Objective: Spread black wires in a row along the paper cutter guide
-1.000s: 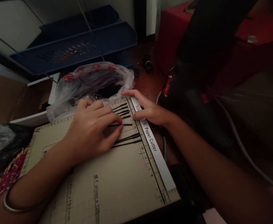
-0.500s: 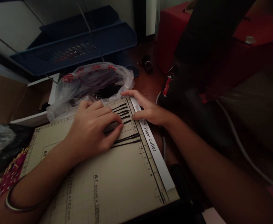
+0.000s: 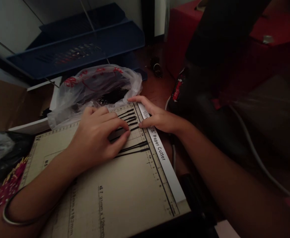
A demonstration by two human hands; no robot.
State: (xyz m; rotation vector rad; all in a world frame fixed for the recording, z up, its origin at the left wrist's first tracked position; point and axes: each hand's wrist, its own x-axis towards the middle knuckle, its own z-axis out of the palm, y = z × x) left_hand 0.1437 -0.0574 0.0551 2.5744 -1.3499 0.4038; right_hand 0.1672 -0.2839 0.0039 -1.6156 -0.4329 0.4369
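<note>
Several thin black cords (image 3: 137,145) with thicker tips lie side by side across a beige paper cutter board (image 3: 125,185), their tips close to the ruled strip at its right edge. My left hand (image 3: 97,132) rests over them, thumb and index finger pinched on one black cord (image 3: 134,128). The far ends of the cords are hidden under this hand. My right hand (image 3: 155,114) lies across the white "Paper Cutter" strip (image 3: 162,155), fingers stretched toward the far edge. Its thumb is by the tip of the pinched cord; whether they touch, I cannot tell.
Beyond the board a clear plastic bag (image 3: 85,77) holds dark material, beside a cardboard box (image 3: 30,124). Blue trays (image 3: 77,49) stand behind. A red box (image 3: 182,36) and a person's dark-clothed leg (image 3: 207,39) are at right. A pale cable (image 3: 256,155) runs there.
The view has shifted slightly. My right thumb has come a little down and left, nearer the tip of the pinched cord. My left hand keeps its pinch.
</note>
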